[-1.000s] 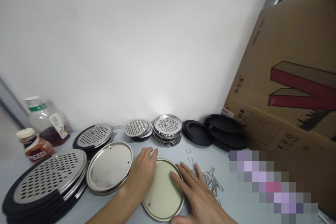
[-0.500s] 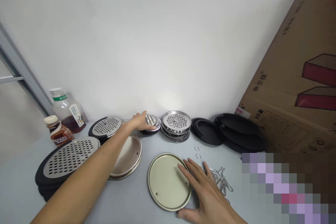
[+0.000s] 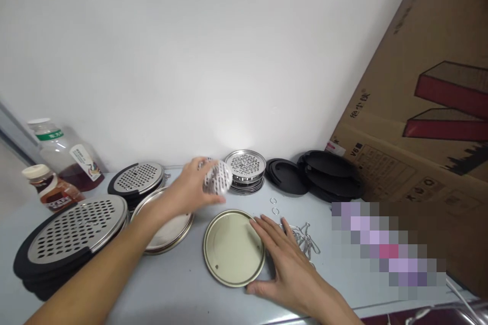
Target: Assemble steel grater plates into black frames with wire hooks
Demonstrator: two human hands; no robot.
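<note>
My left hand (image 3: 194,183) is closed around a small round metal grater (image 3: 218,179), blurred and tilted, its rough face showing. It is held above the table, behind the round olive-gold lid (image 3: 232,249). That shallow lid lies flat and has a small hole near its lower left rim. My right hand (image 3: 284,266) rests at the lid's right side with fingers spread, fingertips over the rim and thumb by the lower edge. Several wire hooks (image 3: 305,238) lie in a heap just beyond my right hand, partly hidden by it.
Against the wall stand a stack of round silver graters (image 3: 246,165) and black round trays (image 3: 328,175). At left are large perforated discs with black rims (image 3: 78,231), shallow pans (image 3: 168,241) and two bottles (image 3: 51,188). Two small rings (image 3: 275,210) lie mid-table. A cardboard box (image 3: 381,162) leans at right.
My left hand has lifted the small grater from its place by the wall and drawn it nearer. My right hand stays at the lid. The whole view has shifted slightly.
</note>
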